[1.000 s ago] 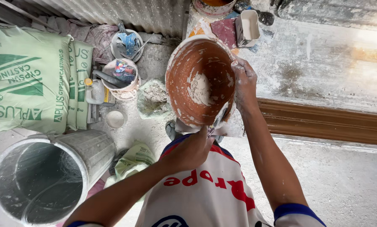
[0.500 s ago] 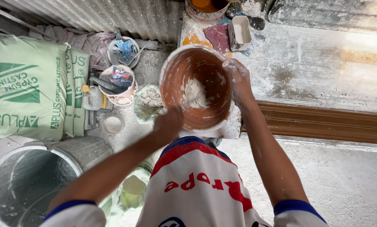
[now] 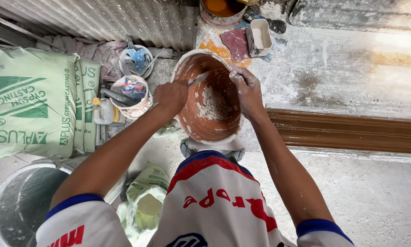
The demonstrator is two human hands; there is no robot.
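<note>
The person's right hand curled over the far rim of an orange rubber mixing bowl, gripping it so that its mouth tilted toward them above the lap. The left hand was closed around a thin scraping tool whose tip reached inside the bowl, above a clump of pale plaster. Green gypsum sacks lay to the left, a grey bucket nearby.

Head camera, single view: looks steeply down from above the person's chest, close over both forearms and an orange bowl, floor and worktop beyond.
</note>
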